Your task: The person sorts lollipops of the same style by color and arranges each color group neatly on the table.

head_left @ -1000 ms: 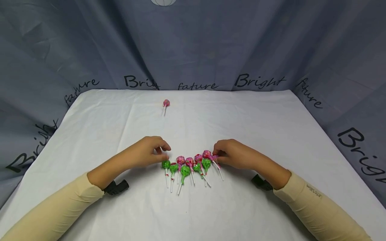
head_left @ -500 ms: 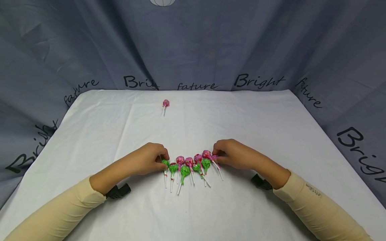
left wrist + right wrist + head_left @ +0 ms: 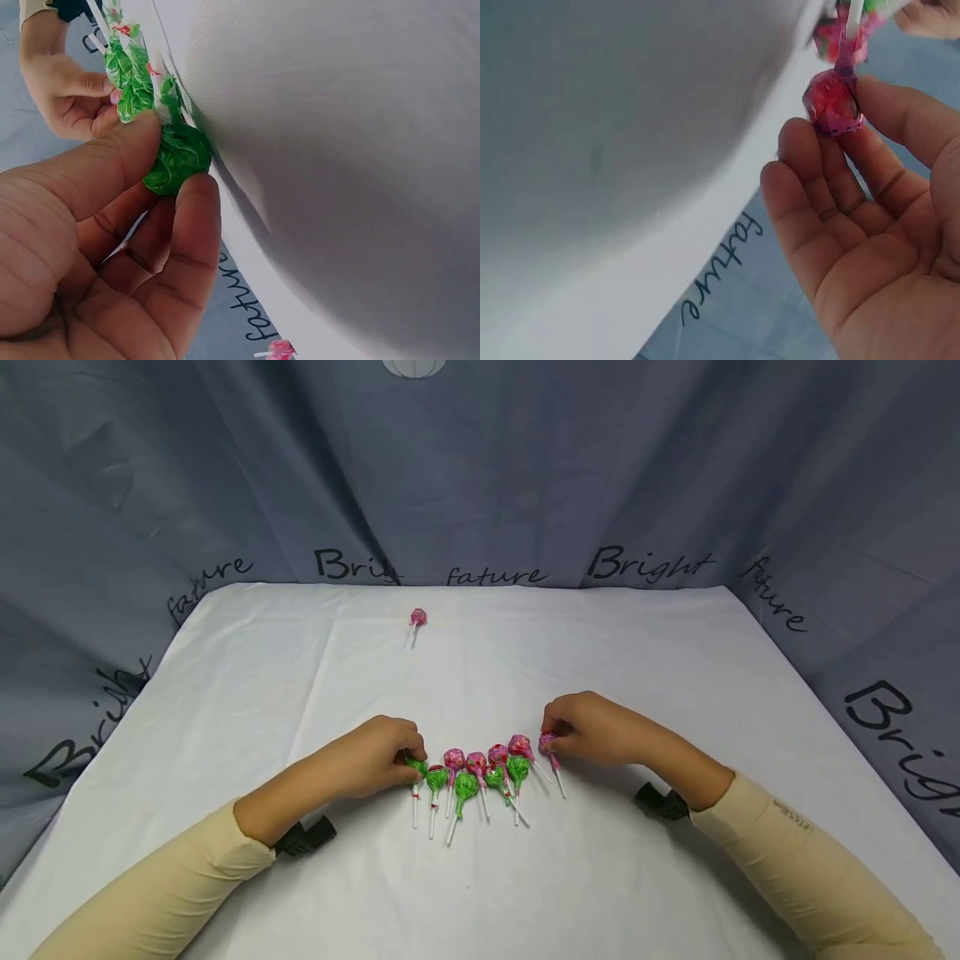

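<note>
On the white-clothed counter (image 3: 480, 902), just L of centre, the L hand (image 3: 378, 756) pinches an end green lollipop (image 3: 178, 161) by its wrapped head, thumb on one side, fingertip on the other; stick points to the near side. At the opp. end the R hand (image 3: 596, 727) pinches a purple-pink lollipop (image 3: 832, 101) the same way, thumb vs. fingertips, its head just apart from the next pink head. Can't tell if either is lifted off the cloth.

Btwn the hands lies a loose row of lollipops (image 3: 476, 763), 4 green + 4 pink, pinks mostly a bit farther out. All heads face away, sticks to the near side, prob. so each round head can be got at w/o a stick in the way. Toward the R a couple of sticks cross, so a nudge to one may shift its neighbor. Holding by the head prob. gives a surer grip than the thin stick would. Hands at the outer ends = middle unblocked, presumably.

One lone pink lollipop (image 3: 418, 617) lies well apart, near the far edge, stick also pointing nearward. Behind: gray-blue curtain (image 3: 480, 485) w/ black lettering.
</note>
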Available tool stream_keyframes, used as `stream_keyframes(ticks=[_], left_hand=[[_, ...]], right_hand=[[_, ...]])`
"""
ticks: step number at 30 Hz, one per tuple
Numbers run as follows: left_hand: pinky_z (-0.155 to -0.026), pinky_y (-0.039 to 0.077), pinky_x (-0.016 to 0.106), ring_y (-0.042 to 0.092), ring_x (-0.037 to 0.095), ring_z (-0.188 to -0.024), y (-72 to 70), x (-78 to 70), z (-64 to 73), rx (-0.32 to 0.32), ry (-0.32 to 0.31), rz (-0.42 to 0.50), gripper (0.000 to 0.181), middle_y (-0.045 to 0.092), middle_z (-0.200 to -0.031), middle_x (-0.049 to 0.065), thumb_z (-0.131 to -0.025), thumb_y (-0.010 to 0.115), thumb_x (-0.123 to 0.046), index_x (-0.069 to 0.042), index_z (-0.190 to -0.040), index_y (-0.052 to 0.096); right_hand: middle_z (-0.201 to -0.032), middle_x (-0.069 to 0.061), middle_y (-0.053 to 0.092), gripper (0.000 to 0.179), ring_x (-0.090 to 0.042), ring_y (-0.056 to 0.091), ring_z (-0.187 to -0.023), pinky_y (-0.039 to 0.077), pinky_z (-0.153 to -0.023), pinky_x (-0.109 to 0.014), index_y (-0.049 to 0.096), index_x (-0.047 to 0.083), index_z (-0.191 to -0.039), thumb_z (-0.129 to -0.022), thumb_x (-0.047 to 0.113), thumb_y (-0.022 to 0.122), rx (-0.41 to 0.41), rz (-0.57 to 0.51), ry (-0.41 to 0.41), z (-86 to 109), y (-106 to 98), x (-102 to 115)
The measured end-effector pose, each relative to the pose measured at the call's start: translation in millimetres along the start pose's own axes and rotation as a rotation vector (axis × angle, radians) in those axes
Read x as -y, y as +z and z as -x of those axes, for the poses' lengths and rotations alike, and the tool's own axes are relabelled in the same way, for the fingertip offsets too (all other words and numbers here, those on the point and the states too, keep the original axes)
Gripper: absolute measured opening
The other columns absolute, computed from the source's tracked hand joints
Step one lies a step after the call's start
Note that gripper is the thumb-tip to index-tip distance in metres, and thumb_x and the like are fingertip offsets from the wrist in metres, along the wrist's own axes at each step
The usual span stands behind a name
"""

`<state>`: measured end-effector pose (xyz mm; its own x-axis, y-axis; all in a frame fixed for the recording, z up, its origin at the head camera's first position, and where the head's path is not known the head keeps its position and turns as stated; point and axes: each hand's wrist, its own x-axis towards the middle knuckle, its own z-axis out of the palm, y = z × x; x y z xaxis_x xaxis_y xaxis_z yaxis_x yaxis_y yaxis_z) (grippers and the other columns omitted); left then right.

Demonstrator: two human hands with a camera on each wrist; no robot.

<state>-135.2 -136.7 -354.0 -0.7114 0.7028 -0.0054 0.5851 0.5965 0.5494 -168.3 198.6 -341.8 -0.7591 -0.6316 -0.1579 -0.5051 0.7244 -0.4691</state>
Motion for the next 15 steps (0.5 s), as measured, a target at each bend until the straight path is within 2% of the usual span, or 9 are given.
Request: stream_keyframes(ticks=[7,15], left_hand=[[-0.068,0.048,0.024,0.052,0.005,-0.071,0.4,-1.2,-1.6,0.004,-0.008,-0.009,0.01,0.057,-0.081,-0.009,-0.084,0.08,-0.007,-0.01,-0.087,0.07],[-0.068,0.048,0.024,0.053,0.004,-0.072,-1.2,-0.8,-0.4,0.002,-0.005,-0.007,0.011,0.058,-0.081,-0.009,-0.083,0.08,-0.008,-0.011,-0.086,0.071]], right_hand=[[-0.089,0.005,0.065,0.009,-0.015,0.06,-0.085,0.052,-0.076,-0.033,0.069,0.013,-0.094,-0.089,0.011,0.075,-0.062,-0.016,0.015,-11.9,-21,-4],[-0.087,-0.001,0.066,0.006,-0.019,0.058,-0.08,0.05,-0.072,-0.035,0.069,0.009,-0.096,-0.091,0.01,0.072,-0.108,-0.057,-0.018,-53.7,-41,-4]])
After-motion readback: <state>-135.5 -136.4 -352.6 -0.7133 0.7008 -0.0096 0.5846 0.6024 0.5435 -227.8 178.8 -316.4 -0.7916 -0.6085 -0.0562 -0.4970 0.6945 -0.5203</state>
